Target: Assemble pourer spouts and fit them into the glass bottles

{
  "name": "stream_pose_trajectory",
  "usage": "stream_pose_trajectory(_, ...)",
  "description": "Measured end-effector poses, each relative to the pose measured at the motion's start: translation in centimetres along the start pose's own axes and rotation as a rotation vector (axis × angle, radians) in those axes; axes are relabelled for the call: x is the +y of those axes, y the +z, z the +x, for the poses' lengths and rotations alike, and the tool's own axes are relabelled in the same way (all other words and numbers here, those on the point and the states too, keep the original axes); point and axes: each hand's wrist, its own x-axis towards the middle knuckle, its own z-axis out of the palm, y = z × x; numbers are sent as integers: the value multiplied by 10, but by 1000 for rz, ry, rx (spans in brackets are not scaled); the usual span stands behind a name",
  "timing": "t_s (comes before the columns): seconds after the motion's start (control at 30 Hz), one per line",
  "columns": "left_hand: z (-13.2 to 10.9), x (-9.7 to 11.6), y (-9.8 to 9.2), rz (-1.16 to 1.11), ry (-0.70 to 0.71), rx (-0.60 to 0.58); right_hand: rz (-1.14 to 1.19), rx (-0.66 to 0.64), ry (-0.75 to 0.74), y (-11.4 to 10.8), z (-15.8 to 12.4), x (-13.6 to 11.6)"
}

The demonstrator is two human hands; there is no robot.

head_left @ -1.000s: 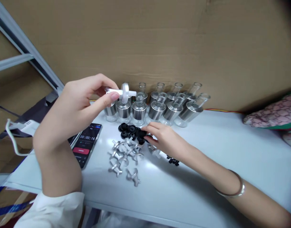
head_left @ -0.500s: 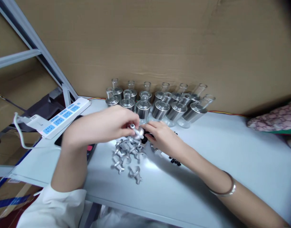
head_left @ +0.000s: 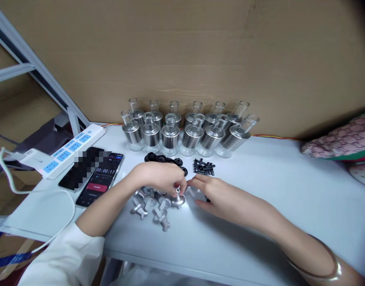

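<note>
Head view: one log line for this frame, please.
left hand: pinching silver fitting on table | right hand: fingertips beside fitting, grip unclear | nearby: silver parts pile, black caps

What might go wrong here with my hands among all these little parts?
The left hand pinches a silver part beside the loose silver pile; a nudge may scatter it. The right hand lies near the small black pieces and might sweep them off. The glass bottles stand packed close; one bumped may topple others.
</note>
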Motion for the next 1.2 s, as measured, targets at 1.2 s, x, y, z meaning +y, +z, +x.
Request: stream_pose_trajectory(1.2,-76,-149,-3,-806,-372,1075,505,1080,245,-31,13,123)
